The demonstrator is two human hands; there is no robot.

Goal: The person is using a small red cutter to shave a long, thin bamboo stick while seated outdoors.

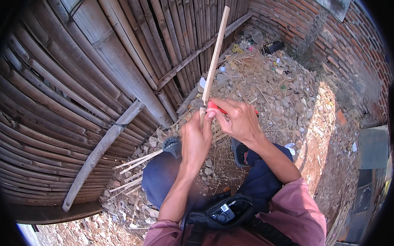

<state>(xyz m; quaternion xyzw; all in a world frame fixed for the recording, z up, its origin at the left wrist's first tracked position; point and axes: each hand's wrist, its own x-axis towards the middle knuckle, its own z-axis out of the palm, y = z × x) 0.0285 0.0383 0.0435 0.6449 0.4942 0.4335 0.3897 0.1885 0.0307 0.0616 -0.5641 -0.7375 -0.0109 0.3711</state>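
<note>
My left hand (194,134) is closed round the lower end of a long, pale wooden strip (215,57). The strip rises away from me, tilted slightly right, with its far end near the bamboo wall. Against the strip, just above my left fingers, my right hand (240,121) grips a red tool (213,107) that looks like a utility knife. Its dark end sticks out behind the right hand, and a short grey part crosses the strip. The right fingers cover most of its handle. Both hands nearly touch, above and between my knees.
A bamboo wall (98,44) with a slanting pole (102,154) runs along the left. Several thin strips (137,162) lie beside my left knee. Rubble and dry straw (269,90) cover the ground up to a brick wall (355,52). A black open bag (219,211) hangs at my waist.
</note>
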